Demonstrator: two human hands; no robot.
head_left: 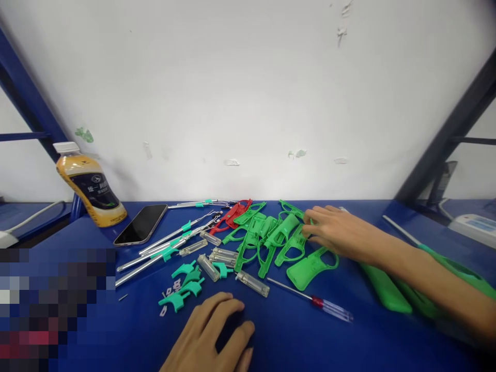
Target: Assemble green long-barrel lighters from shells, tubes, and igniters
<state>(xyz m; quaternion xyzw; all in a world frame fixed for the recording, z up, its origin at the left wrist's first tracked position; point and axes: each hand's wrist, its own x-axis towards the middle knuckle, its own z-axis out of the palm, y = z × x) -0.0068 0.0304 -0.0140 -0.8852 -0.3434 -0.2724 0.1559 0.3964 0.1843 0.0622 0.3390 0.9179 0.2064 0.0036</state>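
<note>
My left hand [217, 336] rests on the blue table at the front, fingers bent and apart, holding nothing. Over on the right, my right hand [329, 227] reaches across, its fingertips closed on a green lighter casing half [312, 222] that they mostly cover. A heap of green casing halves [253, 232] lies beside it, with a red casing [232, 216] behind. Between the hands are clear fuel tanks [252, 283] and a screwdriver [329, 307] with a clear and red handle. Teal triggers [191, 285] lie beyond my left hand.
Metal lighter tubes [155, 253] with wires and teal pieces lie at the left, near a phone [141, 225] and a yellow drink bottle [91, 186]. Under my right forearm are green long-nosed lighters [385, 289]. A white wall [248, 103] closes off the back.
</note>
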